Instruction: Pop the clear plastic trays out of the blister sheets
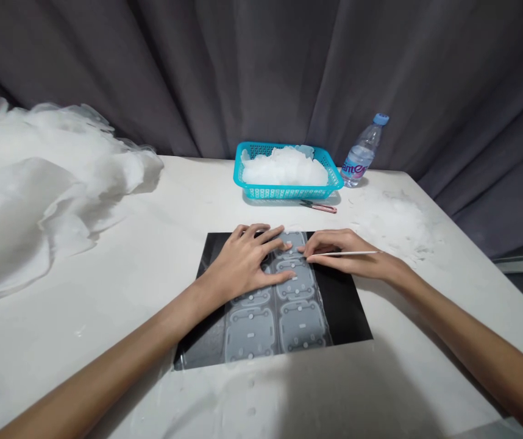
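Observation:
My left hand point(249, 259) lies with its fingers spread on a translucent plastic sheet point(302, 323), which is marked with several rounded rectangular shapes. Under the sheet is a black rectangular board point(346, 311), bare along its right side. Pinched in my right hand point(346, 247) is a thin white stick point(357, 252), tilted nearly level, its working end hidden by the fingers. These fingertips are at the sheet's right edge, near the upper right shape. Part of the upper left of the sheet is covered by my left hand.
Behind the board stands a turquoise basket point(270, 194) holding a white fluffy heap point(284, 167). Pink-handled snips point(320, 207) lie before it, with a water bottle point(362, 155) to its right. White scraps point(398, 222) lie at right, and a large white sheer pile point(37, 183) at left.

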Demonstrator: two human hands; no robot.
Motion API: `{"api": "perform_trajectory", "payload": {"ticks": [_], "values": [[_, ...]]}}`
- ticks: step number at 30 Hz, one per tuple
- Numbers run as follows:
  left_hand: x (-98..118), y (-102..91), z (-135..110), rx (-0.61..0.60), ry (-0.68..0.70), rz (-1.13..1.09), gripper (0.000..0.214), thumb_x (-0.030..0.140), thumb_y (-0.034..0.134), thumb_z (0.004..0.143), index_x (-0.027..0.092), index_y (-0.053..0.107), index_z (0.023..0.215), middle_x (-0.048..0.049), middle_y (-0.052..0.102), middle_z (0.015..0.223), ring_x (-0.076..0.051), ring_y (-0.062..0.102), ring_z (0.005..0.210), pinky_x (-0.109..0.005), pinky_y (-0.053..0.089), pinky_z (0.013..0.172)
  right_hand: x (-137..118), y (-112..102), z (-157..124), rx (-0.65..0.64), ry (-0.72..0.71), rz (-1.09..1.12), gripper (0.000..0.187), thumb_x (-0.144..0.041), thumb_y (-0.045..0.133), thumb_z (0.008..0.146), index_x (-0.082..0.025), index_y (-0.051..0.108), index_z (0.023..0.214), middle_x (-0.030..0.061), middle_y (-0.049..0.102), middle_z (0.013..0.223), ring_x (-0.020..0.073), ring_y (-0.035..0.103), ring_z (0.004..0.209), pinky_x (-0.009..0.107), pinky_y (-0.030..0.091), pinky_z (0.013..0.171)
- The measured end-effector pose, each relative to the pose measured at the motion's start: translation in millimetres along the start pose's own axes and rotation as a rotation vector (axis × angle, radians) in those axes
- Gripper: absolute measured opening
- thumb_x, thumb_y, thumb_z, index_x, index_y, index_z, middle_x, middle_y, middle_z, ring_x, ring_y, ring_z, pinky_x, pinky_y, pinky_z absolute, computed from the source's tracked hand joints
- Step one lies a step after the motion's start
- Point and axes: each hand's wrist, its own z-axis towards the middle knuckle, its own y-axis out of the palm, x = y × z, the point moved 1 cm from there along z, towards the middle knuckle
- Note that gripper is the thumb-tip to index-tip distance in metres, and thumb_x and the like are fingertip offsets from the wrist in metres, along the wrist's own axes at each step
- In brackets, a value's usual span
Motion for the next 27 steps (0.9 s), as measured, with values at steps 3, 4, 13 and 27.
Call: {"api": "perform_trajectory", "payload": {"ticks": [3,4,13,27], "values": [[-2.4,2.2,0.0,0.005,-0.006,-0.024,0.063,0.076,0.062,0.09,0.029,0.072,0.133,-0.0052,0.055,0.16,-0.039,0.05,0.141,-0.058,0.035,0.116,-2.2,2.2,1.4,-0.003,-0.037,-0.032,0.018,-0.036,0.061,0.103,-0.021,0.071,0.103,0.0078,0.074,0.112,0.0228,0.072,0.104,0.04,0.059,0.097],[-3.0,2.8,0.1,0.006,-0.006,-0.026,0.063,0.076,0.061,0.09,0.03,0.072,0.132,-0.0048,0.055,0.16,-0.039,0.05,0.141,-0.058,0.035,0.116,-2.4,2.8,1.8,-0.013,-0.053,-0.058,0.018,-0.036,0.06,0.104,-0.021,0.071,0.104,0.0076,0.073,0.112,0.0223,0.072,0.104,0.039,0.059,0.097],[-2.4,3.2,0.4,0.017,-0.016,-0.058,0.062,0.074,0.065,0.089,0.029,0.072,0.132,-0.0055,0.056,0.159,-0.04,0.051,0.14,-0.06,0.037,0.116,3.4,8.3,1.6,-0.021,-0.186,-0.309,0.02,-0.034,0.052,0.108,-0.023,0.069,0.111,0.0074,0.074,0.112,0.0226,0.071,0.1,0.037,0.056,0.091],[-10.5,15.7,-0.6,0.041,-0.188,-0.365,0.079,0.068,0.068,0.092,0.025,0.04,0.152,-0.0126,0.056,0.155,-0.033,0.05,0.143,-0.052,0.039,0.119,13.4,31.6,12.6,0.161,-0.353,-0.694,0.031,-0.031,0.045,0.111,-0.019,0.073,0.114,0.0131,0.077,0.113,0.0249,0.072,0.101,0.038,0.058,0.087]]}}
